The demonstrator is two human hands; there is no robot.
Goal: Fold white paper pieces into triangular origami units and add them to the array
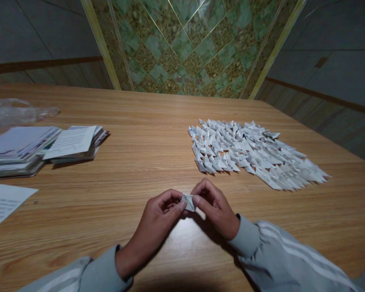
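Folded paper piece (pixel 188 201) pinched between both hands at the near middle of the bench (pixel 140 162).

Left hand (pixel 158 219) and right hand (pixel 214 207) meet fingertip to fingertip, each clamped on one end of the small white piece, whose long axis runs left to right just above the wood. Neither hand is nearer; the piece lies between them. Far right lies a spread of finished folded pieces (pixel 252 156); far left, paper stacks (pixel 42 148) and a loose sheet (pixel 3 202).
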